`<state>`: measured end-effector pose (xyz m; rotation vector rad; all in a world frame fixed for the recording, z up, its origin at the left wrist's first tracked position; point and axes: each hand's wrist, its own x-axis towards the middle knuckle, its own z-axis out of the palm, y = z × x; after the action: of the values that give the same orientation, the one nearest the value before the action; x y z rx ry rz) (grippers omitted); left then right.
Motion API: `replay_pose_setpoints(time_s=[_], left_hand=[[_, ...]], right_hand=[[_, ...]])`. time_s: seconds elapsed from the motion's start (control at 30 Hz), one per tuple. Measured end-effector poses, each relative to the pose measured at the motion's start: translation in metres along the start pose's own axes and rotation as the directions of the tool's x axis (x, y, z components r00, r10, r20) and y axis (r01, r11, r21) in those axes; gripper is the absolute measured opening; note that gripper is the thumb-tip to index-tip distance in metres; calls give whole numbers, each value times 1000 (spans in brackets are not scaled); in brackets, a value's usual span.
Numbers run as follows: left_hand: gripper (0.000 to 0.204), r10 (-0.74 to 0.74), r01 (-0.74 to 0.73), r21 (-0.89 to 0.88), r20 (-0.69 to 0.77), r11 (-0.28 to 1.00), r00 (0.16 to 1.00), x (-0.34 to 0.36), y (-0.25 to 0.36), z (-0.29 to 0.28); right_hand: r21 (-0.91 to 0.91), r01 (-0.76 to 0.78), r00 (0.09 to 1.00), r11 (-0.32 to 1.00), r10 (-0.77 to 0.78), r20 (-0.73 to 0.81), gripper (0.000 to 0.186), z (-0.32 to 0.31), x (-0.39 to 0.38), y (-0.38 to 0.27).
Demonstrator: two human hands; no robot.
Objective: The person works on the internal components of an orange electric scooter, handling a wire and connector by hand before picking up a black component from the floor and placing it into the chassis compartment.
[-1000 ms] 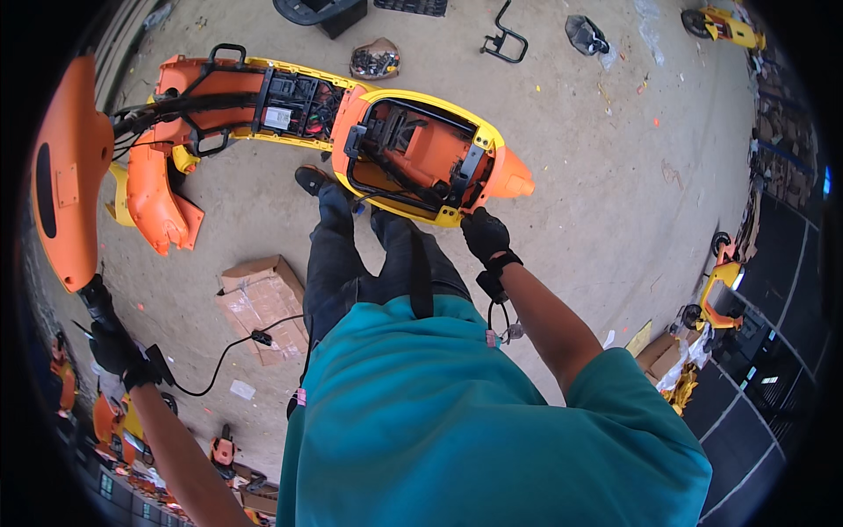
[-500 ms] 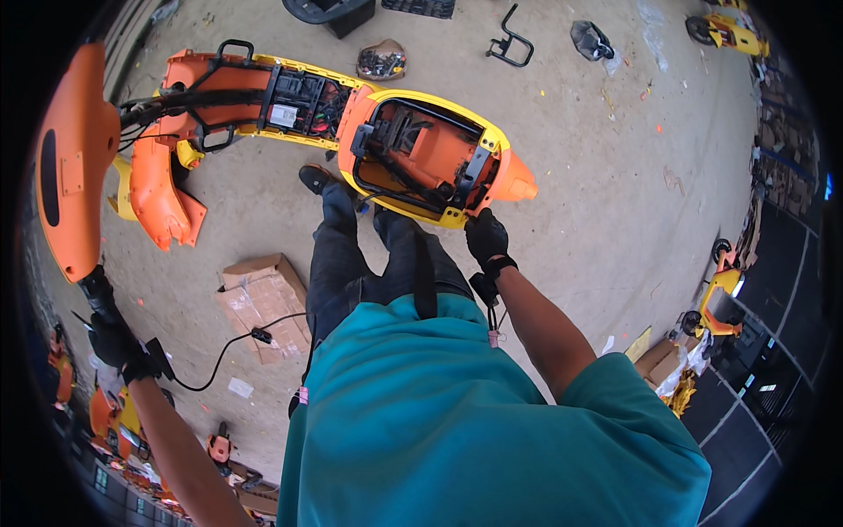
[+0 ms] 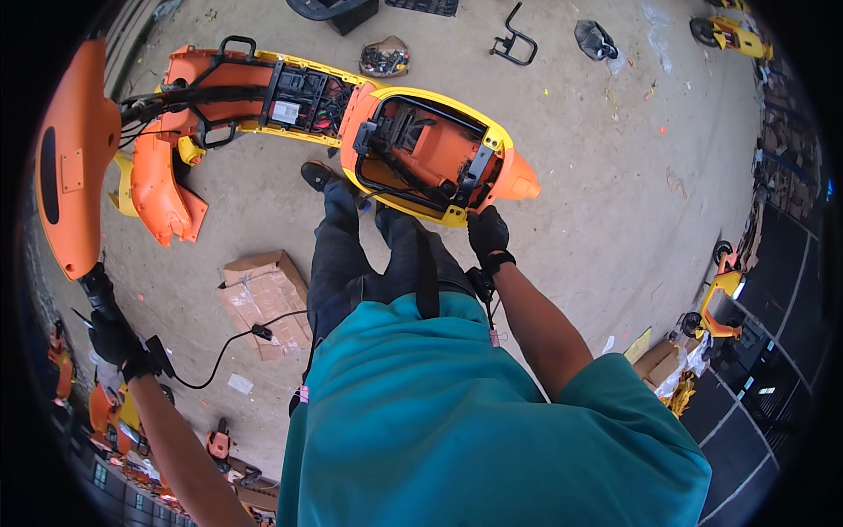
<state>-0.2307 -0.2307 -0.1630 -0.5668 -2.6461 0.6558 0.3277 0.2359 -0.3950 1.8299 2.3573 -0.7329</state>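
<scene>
An orange and yellow electric scooter (image 3: 439, 92) with its seat area uncovered stretches across in front of me. Its orange handlebar cover (image 3: 79, 176) is at the far left. My left hand (image 3: 114, 338), in a black glove, is closed around the black handlebar grip (image 3: 100, 290) below that cover; a thin lever sticks out beside the fingers. At the other end, my right hand (image 3: 488, 233), also gloved in black, is closed against the lower edge of the orange tail piece (image 3: 516, 180). The fingertips there are hidden. Wiring and a silver-labelled box (image 3: 285, 111) show in the open footboard.
A flattened cardboard box (image 3: 263, 303) lies left of my legs. Beyond the scooter are a carton of small parts (image 3: 385, 58), a black tub (image 3: 338, 13), a bent black tube frame (image 3: 515, 39) and a black bag (image 3: 595, 40). Yellow scooters (image 3: 722, 294) stand at the right.
</scene>
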Motion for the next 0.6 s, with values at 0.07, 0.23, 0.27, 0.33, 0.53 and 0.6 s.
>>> replay_pose_setpoints(time_s=[0.07,0.23,0.27,0.33,0.53,0.6], left_hand=[[25,-21,20,16,41,1000,999,0,1,0],[24,-31,29,26,68,999,997,1,1,0],[24,-32,31,27,64,999,997,1,1,-1],[25,-30,29,8,48,1000,998,2,6,-6],[24,-4,3,6,27,1000,1000,-1,3,-4],[24,4,-5,18,29,1000,1000,0,3,-5]], right_hand=[[38,-118,993,992,117,23,35,3,-3,4],[157,14,927,987,-72,368,30,23,6,43],[28,262,898,965,-254,359,30,16,7,44],[-91,398,869,913,-343,357,25,15,12,49],[10,52,996,999,-52,78,21,1,9,3],[34,95,995,995,-96,8,24,3,7,1]])
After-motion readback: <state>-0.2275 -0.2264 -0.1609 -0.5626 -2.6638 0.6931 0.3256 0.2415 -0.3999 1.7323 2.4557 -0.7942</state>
